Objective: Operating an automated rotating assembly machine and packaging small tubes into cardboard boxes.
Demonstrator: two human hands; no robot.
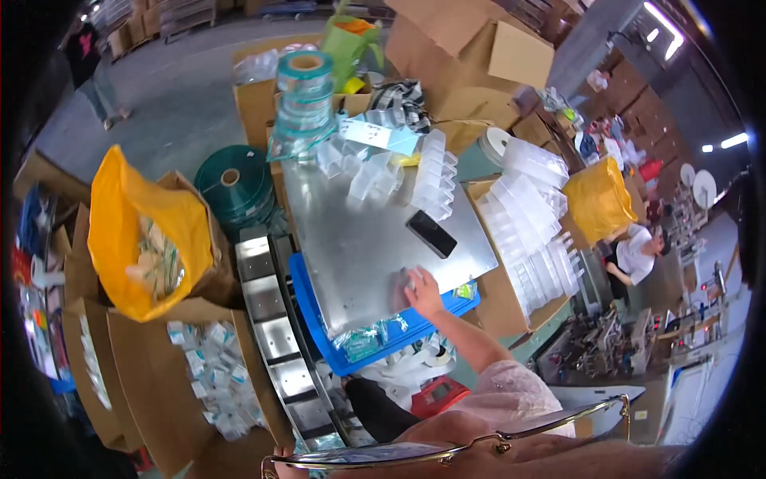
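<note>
Your right hand (pixel 421 291) rests flat on the metal tabletop (pixel 359 239), fingers (pixel 408 281) spread near its front edge. A black phone (pixel 432 234) lies just beyond the hand. Clear plastic trays (pixel 435 176) pile at the tabletop's far side, and a blue bin (pixel 319 319) sits beneath its front edge.

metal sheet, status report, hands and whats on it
Right hand flat on metal sheet, fingers spread, holding nothing. Left hand not in view. Black phone and clear plastic trays lie further up the sheet.
</note>
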